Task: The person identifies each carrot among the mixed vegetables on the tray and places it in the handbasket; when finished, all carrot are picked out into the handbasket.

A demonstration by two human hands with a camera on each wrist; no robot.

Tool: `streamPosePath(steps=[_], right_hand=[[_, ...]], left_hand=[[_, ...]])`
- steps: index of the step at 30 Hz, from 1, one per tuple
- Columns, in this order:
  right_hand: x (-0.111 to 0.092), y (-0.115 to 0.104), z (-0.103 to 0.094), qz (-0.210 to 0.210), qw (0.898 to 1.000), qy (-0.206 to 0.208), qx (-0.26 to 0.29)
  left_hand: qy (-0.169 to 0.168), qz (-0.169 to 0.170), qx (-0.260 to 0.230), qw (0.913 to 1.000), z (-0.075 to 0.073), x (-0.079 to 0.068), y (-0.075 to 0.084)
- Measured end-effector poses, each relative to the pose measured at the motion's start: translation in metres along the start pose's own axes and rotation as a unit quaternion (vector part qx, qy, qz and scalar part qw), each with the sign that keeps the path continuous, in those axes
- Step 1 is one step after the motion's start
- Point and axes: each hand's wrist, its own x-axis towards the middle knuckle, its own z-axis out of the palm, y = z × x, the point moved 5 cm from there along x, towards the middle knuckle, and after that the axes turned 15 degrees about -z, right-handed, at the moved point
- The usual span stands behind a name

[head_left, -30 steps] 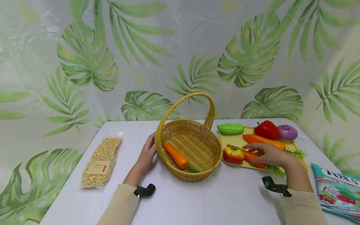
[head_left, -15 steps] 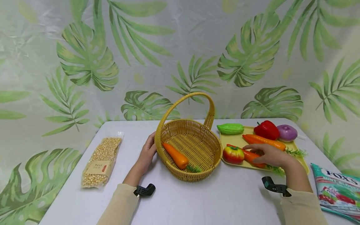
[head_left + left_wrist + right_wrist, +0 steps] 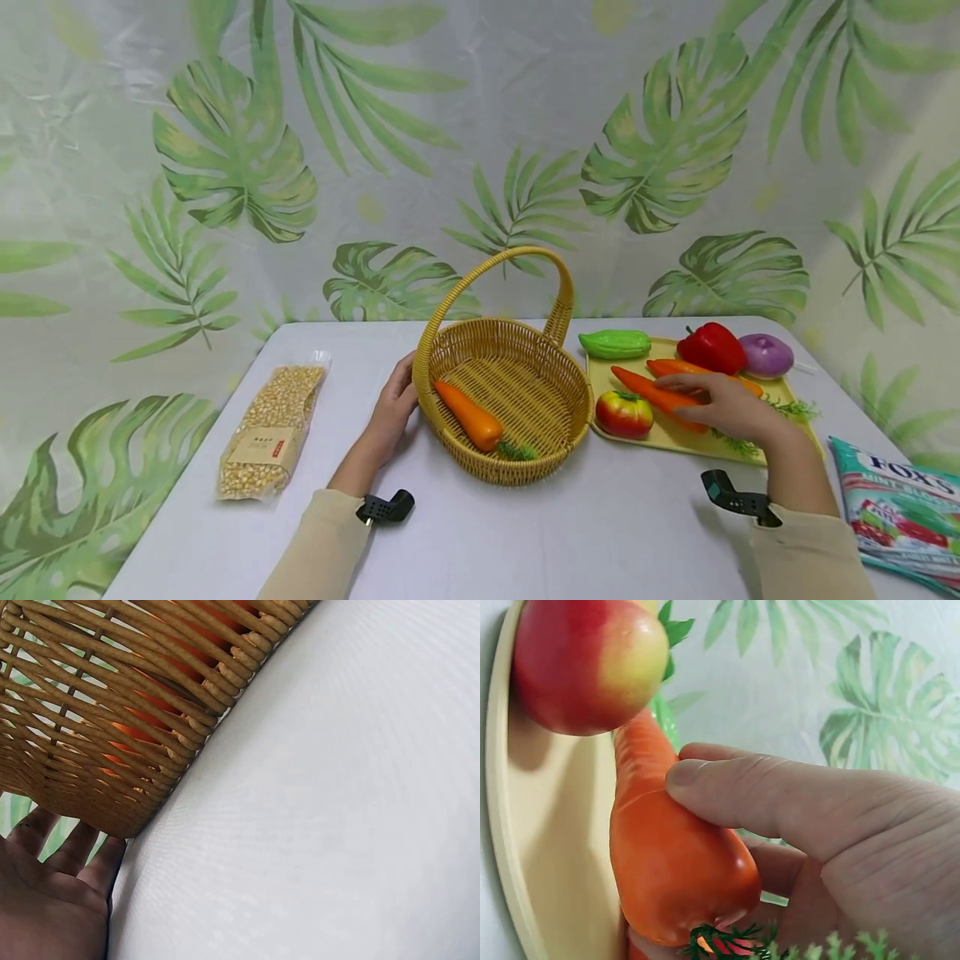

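My right hand (image 3: 723,407) pinches an orange carrot (image 3: 675,847) with green fronds between thumb and fingers, over the pale yellow tray (image 3: 651,444). Beside the carrot's tip, a red-and-yellow tomato (image 3: 624,415) sits on the tray. Another carrot (image 3: 675,367) lies just behind the held one, partly covered by my right hand. My left hand (image 3: 392,412) rests against the left side of the wicker basket (image 3: 517,475), its fingers (image 3: 101,866) at the woven wall in the left wrist view. Inside the basket is one more carrot (image 3: 468,417), its fronds toward the near rim.
Also on the tray are a green bitter melon (image 3: 615,342), a red bell pepper (image 3: 712,347) and a purple onion (image 3: 766,355) at its far edge. A bag of corn kernels (image 3: 273,433) lies at left, a FOX'S candy bag (image 3: 900,508) at right. The basket's tall handle (image 3: 465,285) arches up.
My right hand has lifted the carrot slightly off its place on the tray, and its tip has swung up and away from behind the tomato. My left hand has stayed at the basket.
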Motion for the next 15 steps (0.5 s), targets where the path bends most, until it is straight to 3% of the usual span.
streamPosePath(steps=[15], right_hand=[[-0.003,-0.013,-0.017,-0.009,0.997,0.072,-0.035]], left_hand=[[0.002,0.001,0.007,1.0000,0.001,-0.001,0.000]])
